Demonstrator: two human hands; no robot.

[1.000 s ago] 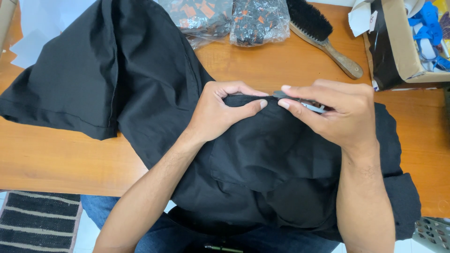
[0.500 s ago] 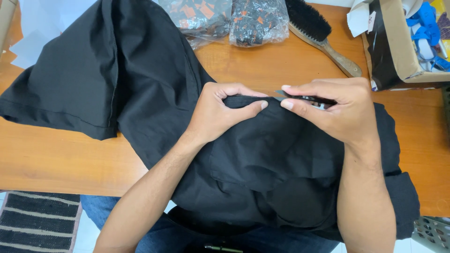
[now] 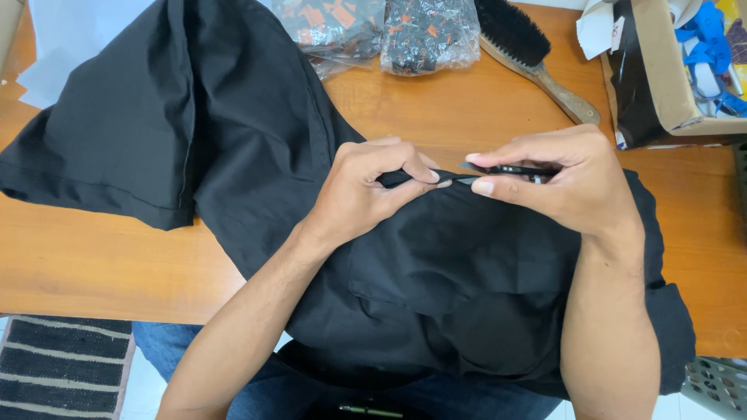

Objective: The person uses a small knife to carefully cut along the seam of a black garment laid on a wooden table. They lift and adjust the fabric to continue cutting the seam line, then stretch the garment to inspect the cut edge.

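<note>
We see a wooden surface (image 3: 101, 272) running across the whole view, and spread over most of it a black garment (image 3: 257, 148), one wide part reaching to the far left edge and the rest bunched toward the near edge, where it hangs over onto our lap. Our left hand (image 3: 366, 194) rests on the middle of the cloth with its fingers (image 3: 416, 173) closed in a pinch on a raised fold of the fabric. Just beside it, our right hand (image 3: 564, 183) has its fingers (image 3: 486, 187) pressed together around a small dark metal tool (image 3: 502, 169), slim and pointed, whose tip meets the pinched fold; we cannot tell what kind of tool it is.

At the far right corner stands an open cardboard box (image 3: 661, 85) with blue items inside. Near it lies a wooden-handled brush (image 3: 529, 54) with black bristles, set at a slant. Just left of the brush sit two clear plastic bags (image 3: 389, 31) of small black and orange pieces, touching the garment's upper edge.
</note>
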